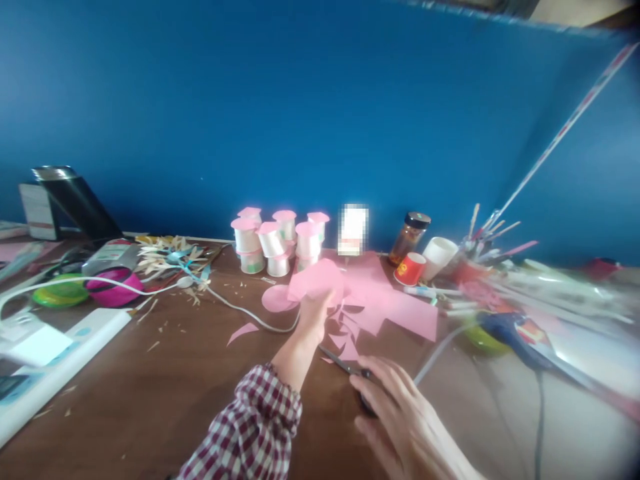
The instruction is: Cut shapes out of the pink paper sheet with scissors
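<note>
My left hand (314, 317), in a checked cuff, reaches to the middle of the table with its fingers closed on a roughly round piece of pink paper (317, 280). The fingertips are partly hidden by the paper. Below and to the right lie dark scissors (345, 363), blades pointing left toward my left wrist. Over their handles is my right hand (400, 407), slightly blurred, its fingers stretched and apart. Whether it touches the handles is hard to tell. Pink scraps (347, 333) and larger pink sheets (373, 293) spread beyond the scissors, and a pink disc (277, 299) lies left of the held paper.
White cups (267, 243) topped with pink paper stand stacked at the back. Right of them are a brown jar (410, 237), a red paper cup (411, 268) and a blue glue gun (517, 337) with a cord. A power strip (55, 373) and white cable (240, 312) occupy the left.
</note>
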### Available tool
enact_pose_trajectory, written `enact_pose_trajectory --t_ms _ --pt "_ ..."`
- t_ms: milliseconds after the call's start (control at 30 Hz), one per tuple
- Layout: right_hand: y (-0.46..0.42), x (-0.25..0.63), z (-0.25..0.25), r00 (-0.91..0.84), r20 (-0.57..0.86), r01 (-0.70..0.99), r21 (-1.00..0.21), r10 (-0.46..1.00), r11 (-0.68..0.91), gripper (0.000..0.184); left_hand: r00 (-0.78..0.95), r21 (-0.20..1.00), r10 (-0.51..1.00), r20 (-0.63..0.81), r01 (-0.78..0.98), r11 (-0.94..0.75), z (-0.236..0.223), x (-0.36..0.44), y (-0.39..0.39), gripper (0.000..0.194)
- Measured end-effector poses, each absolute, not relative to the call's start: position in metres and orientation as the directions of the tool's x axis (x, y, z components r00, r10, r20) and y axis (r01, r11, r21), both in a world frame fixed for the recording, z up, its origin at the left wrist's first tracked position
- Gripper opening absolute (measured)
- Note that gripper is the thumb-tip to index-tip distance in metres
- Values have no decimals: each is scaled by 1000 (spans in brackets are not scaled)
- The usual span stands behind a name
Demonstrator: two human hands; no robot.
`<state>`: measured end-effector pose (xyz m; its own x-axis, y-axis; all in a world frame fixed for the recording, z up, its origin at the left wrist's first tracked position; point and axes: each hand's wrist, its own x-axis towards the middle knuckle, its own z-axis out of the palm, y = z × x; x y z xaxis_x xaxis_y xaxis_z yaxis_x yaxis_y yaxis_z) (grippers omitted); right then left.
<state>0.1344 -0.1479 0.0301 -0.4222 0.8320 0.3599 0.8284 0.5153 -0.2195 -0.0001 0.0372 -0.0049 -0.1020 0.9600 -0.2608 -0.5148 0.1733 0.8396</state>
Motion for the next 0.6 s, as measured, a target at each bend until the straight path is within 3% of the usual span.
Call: enact_pose_trajectory --t_ms 200,367,600 --pt "-101 148 13 -328 175 890 -273 928 366 20 -96 830 963 -252 -532 165 -6 0 38 18" --pt "-107 141 28 -251 138 943 -189 958 274 11 -103 844 960 -262 -507 176 -5 0 36 20" --pt "-109 131 39 -258 -94 959 -150 962 242 11 -114 851 950 -289 -484 201 -7 -2 40 25"
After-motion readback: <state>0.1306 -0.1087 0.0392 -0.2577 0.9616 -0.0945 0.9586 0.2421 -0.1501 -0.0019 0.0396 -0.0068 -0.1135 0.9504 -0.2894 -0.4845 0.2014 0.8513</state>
